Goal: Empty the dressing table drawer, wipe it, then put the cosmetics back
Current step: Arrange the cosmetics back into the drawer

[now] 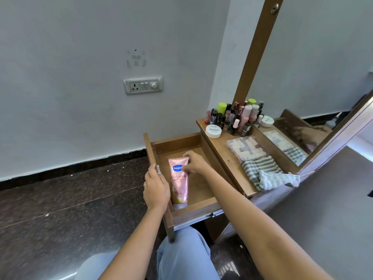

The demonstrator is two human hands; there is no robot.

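Observation:
The wooden drawer [198, 187] of the dressing table stands pulled out to the left. A pink lotion tube [179, 184] lies inside it, along the front wall, cap towards me. My right hand [194, 162] grips the tube's upper end. My left hand [156, 187] rests on the drawer's front panel, fingers curled over its top edge. Apart from the tube the drawer floor is bare. On the table top stand several nail polish bottles and cosmetics [235, 117], a white round tub [213, 131], a flat clear-wrapped pack [246, 148] and a green-striped cloth [264, 174].
A mirror [314, 77] in a wooden frame rises behind the table top. A switch and socket plate [143, 85] is on the grey wall. Dark stone floor lies to the left. My knees in light jeans [181, 257] are under the drawer.

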